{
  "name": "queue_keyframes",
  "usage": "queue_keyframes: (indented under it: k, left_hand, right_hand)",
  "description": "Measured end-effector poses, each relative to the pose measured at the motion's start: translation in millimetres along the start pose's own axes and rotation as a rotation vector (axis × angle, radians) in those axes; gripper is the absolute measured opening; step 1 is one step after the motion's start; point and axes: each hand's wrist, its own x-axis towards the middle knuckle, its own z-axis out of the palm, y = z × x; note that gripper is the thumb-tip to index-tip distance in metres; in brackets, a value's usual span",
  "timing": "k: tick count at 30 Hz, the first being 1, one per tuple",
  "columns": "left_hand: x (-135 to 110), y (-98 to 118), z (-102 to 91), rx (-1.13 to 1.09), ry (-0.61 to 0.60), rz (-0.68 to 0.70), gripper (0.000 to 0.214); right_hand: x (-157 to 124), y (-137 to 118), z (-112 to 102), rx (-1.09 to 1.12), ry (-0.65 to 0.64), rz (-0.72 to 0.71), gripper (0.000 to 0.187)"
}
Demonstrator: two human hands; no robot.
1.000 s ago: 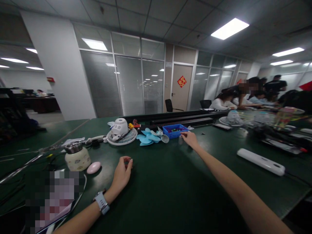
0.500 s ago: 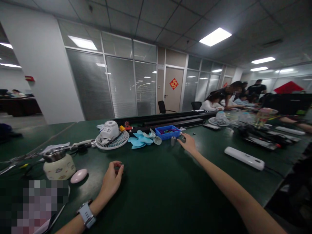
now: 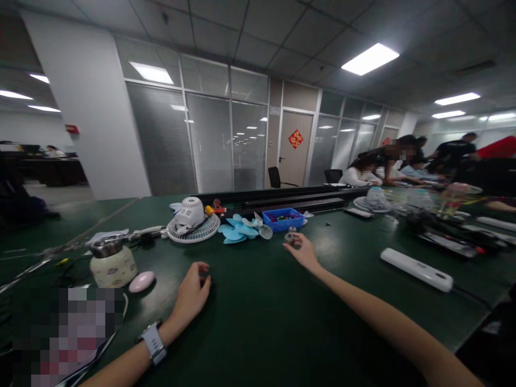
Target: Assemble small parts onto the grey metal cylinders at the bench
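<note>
My right hand [image 3: 300, 248] reaches far across the dark green table [image 3: 282, 322] and is closed on a small grey cylindrical part [image 3: 289, 236], just in front of the blue parts tray [image 3: 283, 219]. My left hand [image 3: 192, 293], with a watch on its wrist, rests on the table nearer to me, fingers curled round a small dark thing I cannot make out. Light blue fan blades [image 3: 237, 229] and a white fan housing on its round grille [image 3: 192, 221] lie left of the tray.
A cream jar with a metal lid [image 3: 112, 263] and a pink oval object [image 3: 141, 281] stand at the left. A white power strip [image 3: 417, 269] lies to the right. A black rail [image 3: 290, 199] runs along the back. Other people work at the far right.
My right hand has drawn back from the blue tray toward me, now holding the small grey part. The left hand has stayed curled in place. The view shifted slightly.
</note>
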Motion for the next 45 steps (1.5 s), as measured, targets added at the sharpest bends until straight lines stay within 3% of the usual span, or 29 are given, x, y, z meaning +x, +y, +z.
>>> queue_keyframes:
  k: [5,7,9,13,16,19,27,34,45]
  left_hand:
    - [-4,7,-3.1,0.050,-0.005,0.012,0.027]
    - [-6,13,-5.3,0.017,0.005,0.028,0.030]
    - [-9,21,-7.8,-0.009,0.015,0.141,0.033]
    - [-19,38,-10.5,0.066,-0.124,0.455,0.036]
    - [-22,44,-9.3,0.146,-0.254,0.531,0.040]
    - [-20,46,-7.5,0.180,-0.300,0.544,0.042]
    - [-12,48,-4.9,0.152,-0.267,0.592,0.043]
    - [-11,54,-3.1,-0.003,-0.246,0.504,0.039]
    - [-5,56,-6.4,-0.111,-0.079,0.397,0.028]
  right_hand:
    - [-54,-85,54,0.288,-0.448,-0.040,0.047]
    - [-68,-106,66,0.323,-0.536,-0.042,0.047]
    - [-76,-116,72,0.340,-0.584,-0.076,0.046]
    - [-80,-112,77,0.345,-0.603,-0.158,0.043]
    - [-80,-103,80,0.346,-0.598,-0.200,0.044]
    - [-81,-98,83,0.312,-0.583,-0.245,0.044]
    - [-83,-98,83,0.274,-0.570,-0.259,0.043]
    - [-82,-98,84,0.259,-0.581,-0.258,0.041]
    - [-82,-98,82,0.269,-0.602,-0.260,0.044]
